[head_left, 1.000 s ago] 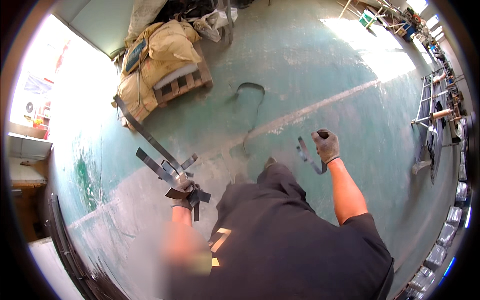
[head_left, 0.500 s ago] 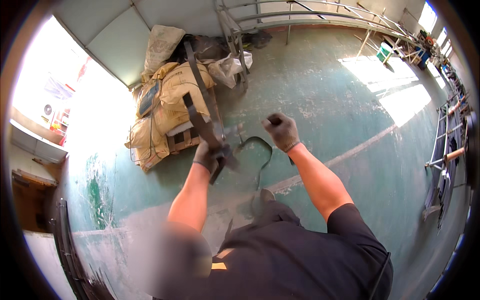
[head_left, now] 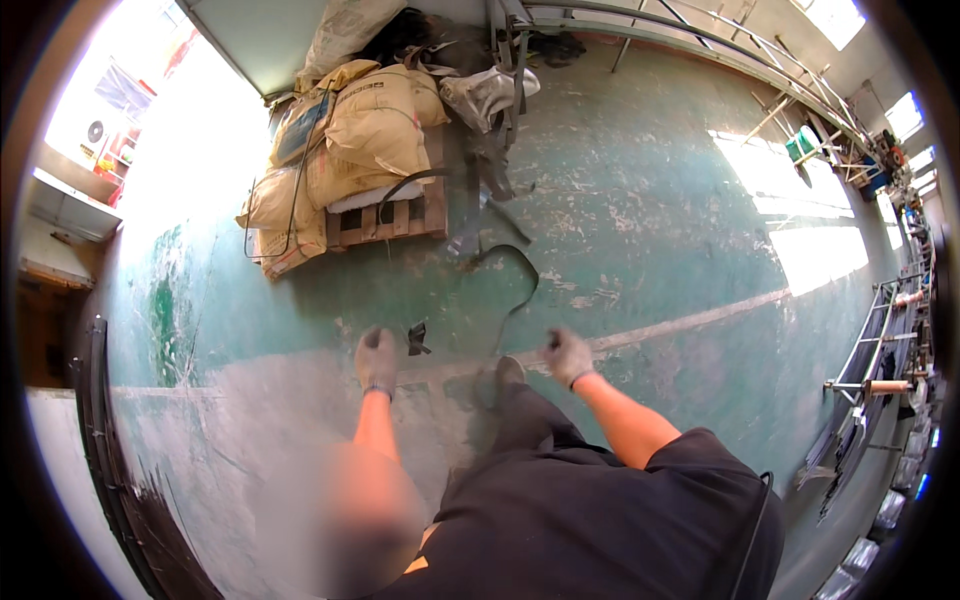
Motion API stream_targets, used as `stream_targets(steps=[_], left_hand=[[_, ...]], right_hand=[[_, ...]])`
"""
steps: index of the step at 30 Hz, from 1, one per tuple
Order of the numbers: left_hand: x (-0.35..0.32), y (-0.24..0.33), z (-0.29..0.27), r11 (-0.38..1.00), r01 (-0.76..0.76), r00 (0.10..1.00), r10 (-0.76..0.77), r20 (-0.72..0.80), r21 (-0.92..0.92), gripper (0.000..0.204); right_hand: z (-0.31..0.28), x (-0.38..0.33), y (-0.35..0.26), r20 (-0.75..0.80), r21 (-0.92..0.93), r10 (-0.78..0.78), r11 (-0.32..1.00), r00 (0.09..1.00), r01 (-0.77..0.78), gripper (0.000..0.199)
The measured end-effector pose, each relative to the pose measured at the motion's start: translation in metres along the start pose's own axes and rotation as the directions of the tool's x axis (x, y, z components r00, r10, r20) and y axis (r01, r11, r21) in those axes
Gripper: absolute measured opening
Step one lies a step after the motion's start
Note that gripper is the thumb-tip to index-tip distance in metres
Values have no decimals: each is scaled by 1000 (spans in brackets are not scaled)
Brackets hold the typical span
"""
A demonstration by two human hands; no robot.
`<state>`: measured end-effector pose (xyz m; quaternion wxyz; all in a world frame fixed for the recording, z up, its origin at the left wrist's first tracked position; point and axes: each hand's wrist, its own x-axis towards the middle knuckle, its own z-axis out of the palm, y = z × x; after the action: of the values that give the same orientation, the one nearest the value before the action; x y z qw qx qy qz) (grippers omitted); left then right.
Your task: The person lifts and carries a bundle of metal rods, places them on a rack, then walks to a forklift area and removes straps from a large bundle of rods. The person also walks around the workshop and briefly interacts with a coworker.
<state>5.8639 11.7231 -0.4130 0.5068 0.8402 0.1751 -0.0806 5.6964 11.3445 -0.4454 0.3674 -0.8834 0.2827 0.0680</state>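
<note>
My left hand [head_left: 376, 360], in a greyish work glove, is at left of centre with its fingers curled; nothing shows in it. Beside it is a small dark strip piece [head_left: 417, 339]; I cannot tell whether it touches the floor. My right hand [head_left: 568, 358], gloved too, is closed to the right of my shoe, with a dark spot at its fingertips that I cannot make out. Ahead, several dark flat strips [head_left: 474, 205] appear blurred beside the wooden pallet [head_left: 408, 222]. From them a curved black strip [head_left: 533, 275] runs over the floor toward my foot.
Tan sacks [head_left: 375, 125] are stacked on the pallet. A whitish bag [head_left: 490, 97] lies behind the strips. Metal rails [head_left: 690, 50] line the far side, with a green bucket [head_left: 801, 144]. Long dark bars [head_left: 98, 430] lie at left, and a rack [head_left: 868, 345] stands at right.
My left hand has let go of the dark strips, which are now by the pallet. Both hands have come lower and nearer my body. The view has shifted.
</note>
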Motion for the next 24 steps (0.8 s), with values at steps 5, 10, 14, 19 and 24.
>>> stream_targets(steps=[5, 10, 14, 19, 24], left_hand=[[-158, -133, -68, 889, 432, 901, -430, 50, -148, 39], [-322, -287, -143, 719, 608, 734, -671, -105, -337, 29], [-460, -391, -194, 584, 616, 578, -791, -201, -528, 29], [-622, -515, -199, 493, 584, 277, -867, -413, -645, 31], [-641, -557, -113, 417, 546, 135, -900, -415, -726, 17]], right_hand=[[26, -107, -9, 536, -254, 46, 961, 843, 109, 42], [96, -103, -13, 550, -278, -138, 900, 824, 336, 37], [114, -126, -75, 352, -369, -45, 911, 935, 182, 38], [173, -132, -40, 475, -445, -305, 726, 826, 524, 40], [238, -153, -56, 767, -477, -111, 558, 631, 679, 37]])
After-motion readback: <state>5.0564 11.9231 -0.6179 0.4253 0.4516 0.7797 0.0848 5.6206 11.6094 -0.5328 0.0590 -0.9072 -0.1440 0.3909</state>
